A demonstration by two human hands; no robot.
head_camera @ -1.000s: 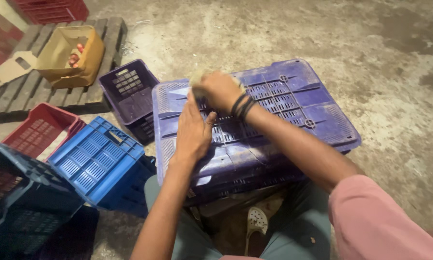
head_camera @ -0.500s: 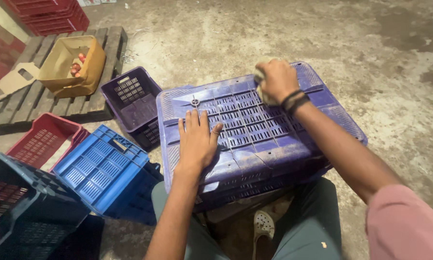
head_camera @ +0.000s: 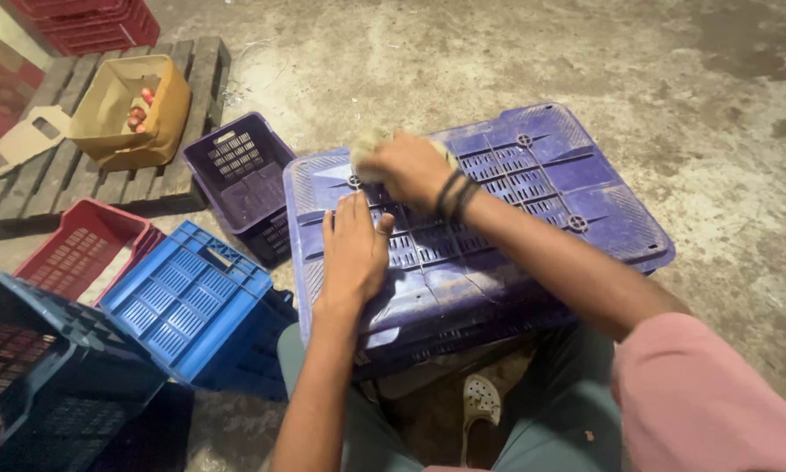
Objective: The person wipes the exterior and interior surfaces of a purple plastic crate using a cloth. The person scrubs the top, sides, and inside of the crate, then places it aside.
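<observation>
Purple crate (head_camera: 533,183) upside down, frame centre. Left hand (head_camera: 353,249) flat on its base, fingers together, thumb out. Right hand (head_camera: 410,166) clenched around pale rag (head_camera: 365,150), pressing near crate's upper-left corner.

Dim, warm, uneven light; soft shadows at the lower left; slight motion blur.

purple slotted crate (head_camera: 533,188) flipped over, smaller dark purple crate (head_camera: 240,179), bright blue crate (head_camera: 187,297), red crate (head_camera: 74,249), tan cardboard box (head_camera: 131,109), pink sleeve (head_camera: 716,402), black wristbands (head_camera: 457,196)
</observation>
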